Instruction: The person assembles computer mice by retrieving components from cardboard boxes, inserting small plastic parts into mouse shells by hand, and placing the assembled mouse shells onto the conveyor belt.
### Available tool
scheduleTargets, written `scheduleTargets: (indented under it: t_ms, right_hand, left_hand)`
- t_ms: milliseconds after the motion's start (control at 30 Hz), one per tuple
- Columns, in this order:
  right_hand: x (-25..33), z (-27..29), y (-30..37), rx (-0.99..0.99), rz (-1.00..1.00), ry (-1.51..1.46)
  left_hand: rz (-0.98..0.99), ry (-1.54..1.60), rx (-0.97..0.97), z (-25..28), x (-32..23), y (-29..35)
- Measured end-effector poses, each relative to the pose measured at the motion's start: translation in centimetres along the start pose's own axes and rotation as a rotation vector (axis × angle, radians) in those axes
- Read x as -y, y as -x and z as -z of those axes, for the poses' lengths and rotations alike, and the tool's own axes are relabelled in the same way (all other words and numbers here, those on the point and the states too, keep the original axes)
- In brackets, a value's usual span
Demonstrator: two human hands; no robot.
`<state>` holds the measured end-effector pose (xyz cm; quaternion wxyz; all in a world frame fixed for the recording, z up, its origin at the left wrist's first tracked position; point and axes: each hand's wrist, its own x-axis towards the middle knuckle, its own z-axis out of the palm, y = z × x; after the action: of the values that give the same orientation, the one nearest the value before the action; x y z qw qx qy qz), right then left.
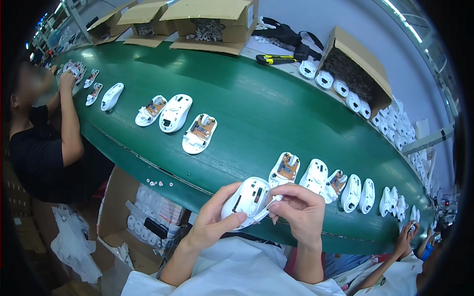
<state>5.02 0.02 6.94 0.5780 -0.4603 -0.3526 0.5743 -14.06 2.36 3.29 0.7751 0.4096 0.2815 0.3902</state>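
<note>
My left hand [213,219] is wrapped round a white computer mouse shell [243,198], with its slotted side turned up and the thumb pressing on the near edge. At the shell's right edge, my right hand [302,209] pinches a small white plastic piece [276,198] between thumb and fingertips. Whether that piece is joined to the shell, I cannot tell. Just beyond my hands, an open mouse base with a brown circuit board [287,168] lies on the green conveyor belt [237,123]. Beside it are another white mouse shell [316,173] and a second base with a board [335,185].
More mouse halves [200,133] lie along the belt to both sides. Cardboard boxes [207,12] of dark parts and a yellow-black cutter [276,59] stand along the far edge. A co-worker [44,133] sits at left; another person's hand [406,237] shows at right. Below left is an open carton [116,212].
</note>
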Motion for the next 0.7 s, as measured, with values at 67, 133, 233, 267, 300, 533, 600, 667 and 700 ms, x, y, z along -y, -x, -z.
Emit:
scheduleTargets:
  t_ms: [67,133,233,267,300,533,600,667,700]
  right_hand:
    - [-0.1,-0.4,-0.3,-0.028,-0.010,0.080]
    - [-0.2,-0.8,-0.7,-0.041,0.010,0.106]
    - [-0.4,-1.3,-1.1,-0.072,0.072,0.180]
    - [-0.4,-1.4,-1.1,-0.070,0.071,0.180]
    - [-0.6,-1.4,-1.1,-0.079,0.082,0.218]
    - [-0.9,-1.9,-2.0,-0.056,0.287,0.458]
    - [-1.1,-2.0,-2.1,-0.037,0.344,0.498]
    - [-1.7,-1.9,-1.9,-0.033,0.316,0.486]
    - [-1.9,-1.8,-1.8,-0.031,0.302,0.480]
  left_hand:
    - [0.004,-0.013,-0.010,0.1,0.1,-0.1]
    - [0.007,-0.007,-0.007,0.1,-0.2,-0.3]
    - [0.013,0.008,-0.005,-0.1,-0.6,-0.7]
    - [0.012,0.008,-0.007,-0.1,-0.6,-0.6]
    - [0.012,0.014,-0.012,0.0,-0.5,-0.6]
    - [-0.045,-0.099,-0.006,0.0,-1.4,-0.5]
    - [-0.065,-0.143,-0.001,0.0,-1.5,-0.5]
    - [-0.056,-0.223,-0.051,-0.1,-1.2,-0.3]
    - [-0.051,-0.263,-0.076,-0.1,-1.1,-0.2]
